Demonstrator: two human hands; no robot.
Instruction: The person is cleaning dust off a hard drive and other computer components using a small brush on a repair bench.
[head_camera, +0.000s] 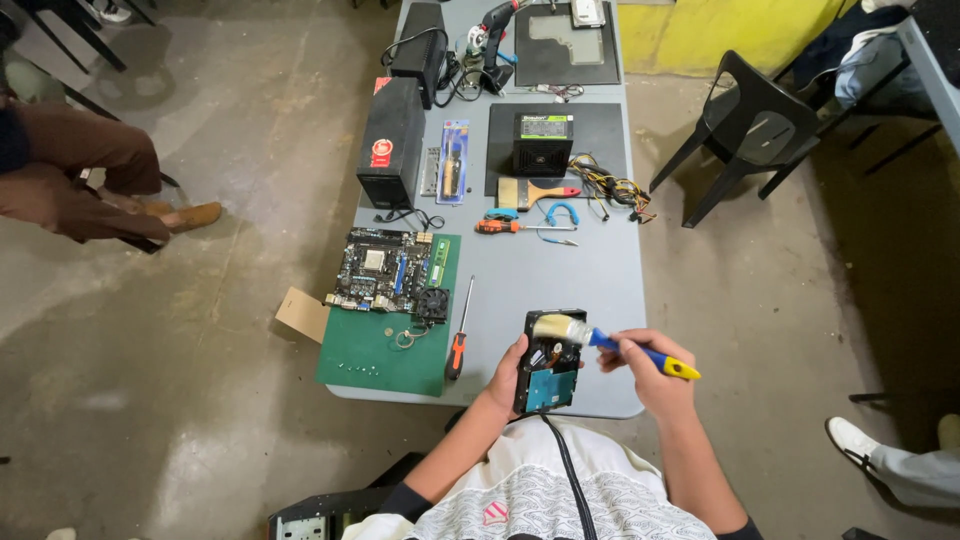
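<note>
My left hand (503, 378) holds a hard drive (550, 362) upright over the near edge of the grey table (610, 290), its blue circuit board facing me. In my right hand (640, 362) is a paintbrush (600, 340) with a blue and yellow handle. Its pale bristles rest on the top end of the drive.
A motherboard (388, 270) lies on a green mat (385, 345), with a red-handled screwdriver (459, 343) beside it. Farther back are a power supply (543, 143), a black box (392, 142), a second brush (535, 193) and loose cables. A black chair (745, 125) stands right; a seated person's legs (80, 185) at left.
</note>
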